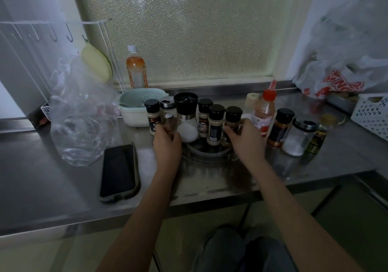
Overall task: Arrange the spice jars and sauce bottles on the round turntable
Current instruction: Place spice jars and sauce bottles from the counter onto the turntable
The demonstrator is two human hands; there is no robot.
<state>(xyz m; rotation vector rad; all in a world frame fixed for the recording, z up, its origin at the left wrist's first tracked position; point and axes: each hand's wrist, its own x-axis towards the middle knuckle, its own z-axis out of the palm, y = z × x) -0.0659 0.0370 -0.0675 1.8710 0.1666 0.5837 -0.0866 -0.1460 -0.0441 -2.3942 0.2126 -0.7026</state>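
Black-capped spice jars (215, 124) and a grinder (186, 116) crowd the dark turntable (207, 153) between the hands, the left hand (167, 145) closed around a clear jar (169, 116), the right hand (245, 139) gripping a brown one (233, 120).

Both hands at turntable (207, 156) on steel counter (63, 177). Left hand (167, 144) wraps a steel-lidded glass jar (168, 116); salt grinder (186, 116) just right of it. Right hand (244, 139) grips a black-capped spice jar (233, 120). Sauce bottle (265, 112) just beyond right hand; phone (118, 171) left of left hand.
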